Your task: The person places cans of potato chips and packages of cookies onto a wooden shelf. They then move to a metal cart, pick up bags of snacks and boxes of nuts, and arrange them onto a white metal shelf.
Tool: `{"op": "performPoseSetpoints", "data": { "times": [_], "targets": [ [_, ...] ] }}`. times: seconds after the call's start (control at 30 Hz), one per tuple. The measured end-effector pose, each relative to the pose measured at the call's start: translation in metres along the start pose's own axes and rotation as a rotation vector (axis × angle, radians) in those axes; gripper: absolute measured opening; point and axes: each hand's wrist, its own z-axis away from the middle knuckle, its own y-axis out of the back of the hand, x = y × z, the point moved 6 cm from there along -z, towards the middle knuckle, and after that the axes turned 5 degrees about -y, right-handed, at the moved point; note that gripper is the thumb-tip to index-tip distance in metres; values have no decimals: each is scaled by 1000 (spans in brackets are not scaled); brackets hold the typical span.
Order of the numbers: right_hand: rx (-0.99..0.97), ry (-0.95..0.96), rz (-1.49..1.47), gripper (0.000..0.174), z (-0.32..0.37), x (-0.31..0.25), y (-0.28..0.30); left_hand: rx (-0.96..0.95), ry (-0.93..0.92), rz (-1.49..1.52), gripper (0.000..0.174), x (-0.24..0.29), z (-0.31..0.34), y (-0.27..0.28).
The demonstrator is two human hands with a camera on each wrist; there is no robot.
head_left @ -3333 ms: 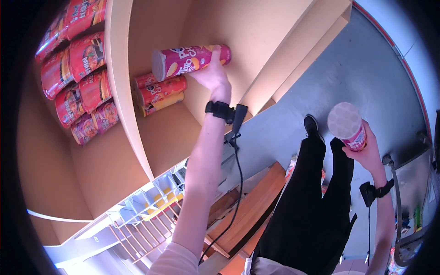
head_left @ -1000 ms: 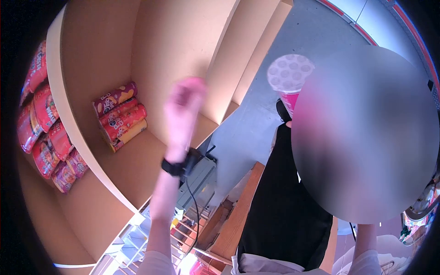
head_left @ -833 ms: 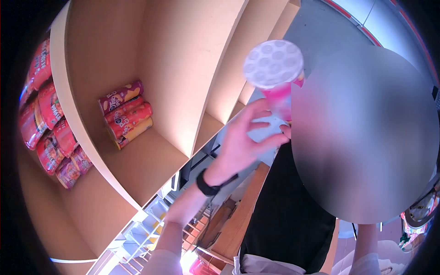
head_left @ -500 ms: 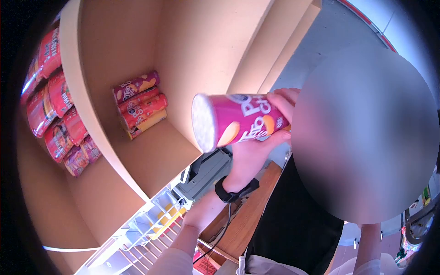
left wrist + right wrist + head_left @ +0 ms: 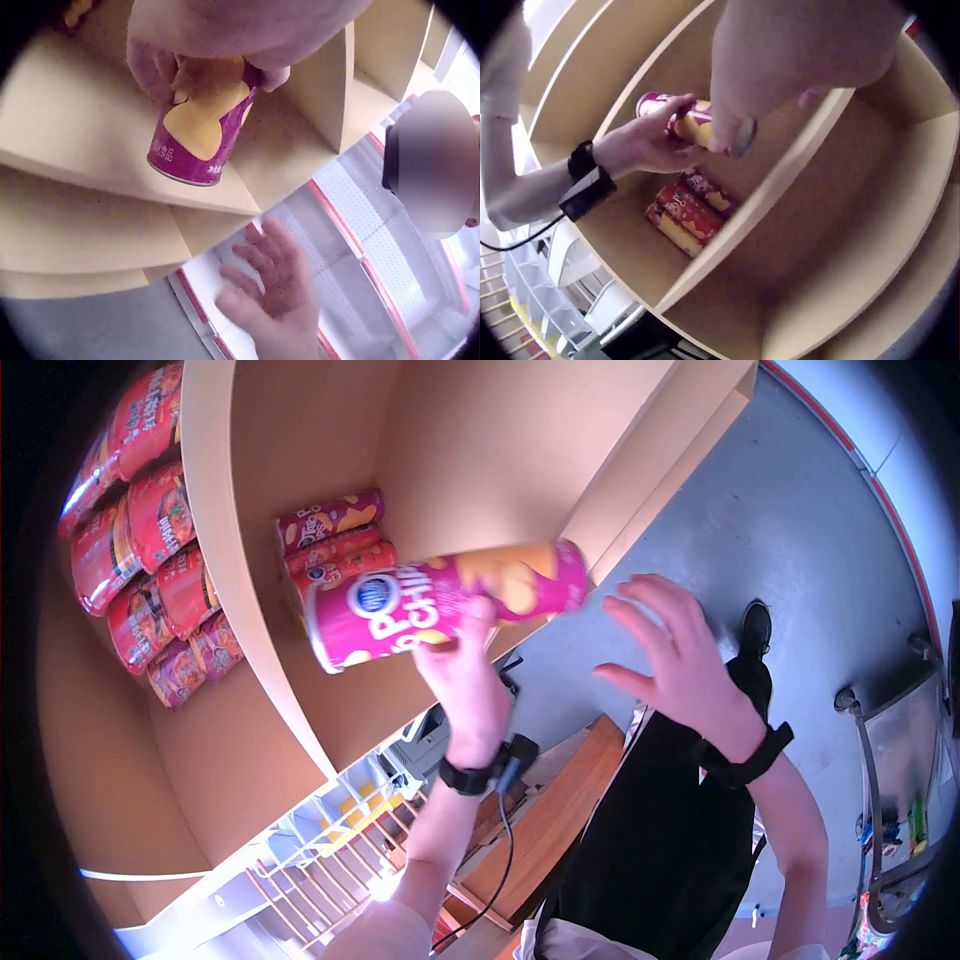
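Observation:
My left hand (image 5: 465, 690) grips a purple potato chip canister (image 5: 515, 582), held lying on its side in front of the shelf compartment, its pale lid end pointing left. The thumb lies across the near side. In the left wrist view the canister's base end (image 5: 187, 154) shows below the fingers. Just off that end my right hand (image 5: 685, 670) is empty, fingers spread. Inside the compartment, a small stack of chip canisters lies on its side: a purple canister (image 5: 330, 520) on top, red canisters (image 5: 686, 210) beneath, and a yellow one (image 5: 675, 232) at the bottom.
Beyond the divider (image 5: 245, 570) on the left, red and purple noodle packs (image 5: 160, 570) are piled up. A wooden bench (image 5: 550, 810) and a white wire rack (image 5: 320, 835) stand below. A cable (image 5: 510, 860) hangs from my left wrist. Grey floor (image 5: 700, 550) lies to the right.
Earlier the left hand held one purple canister inside the compartment; it now lies on the stack. The second canister has passed from the right hand to the left and moved toward the compartment.

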Motion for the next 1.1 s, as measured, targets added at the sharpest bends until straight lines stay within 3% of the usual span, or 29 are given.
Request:
{"op": "performPoseSetpoints", "data": {
  "times": [0.13,0.3,0.53,0.67,0.73,0.77,0.83,0.97,1.1],
  "targets": [
    [-47,-103,34,64,21,33,11,116,-50,-45,31,1,-47,27],
    [-144,-243,99,62,47,68,19,179,-147,-56,54,-40,-111,60],
    [-283,-342,138,60,80,84,24,292,-55,-189,72,-78,-159,99],
    [-312,-386,107,61,101,95,21,327,-4,-228,75,-93,-180,117],
    [-312,-395,94,61,106,97,22,323,-180,-283,76,-100,-198,132],
    [-309,-402,83,60,108,98,23,324,-182,-285,76,-106,-202,135],
    [-311,-419,70,61,110,100,24,506,-108,-338,77,-109,-202,142],
    [-310,-438,81,61,113,106,27,539,-42,-333,77,-108,-203,144],
    [-286,-425,107,61,112,108,35,510,-127,-369,72,-116,-224,152]
  ]
}}
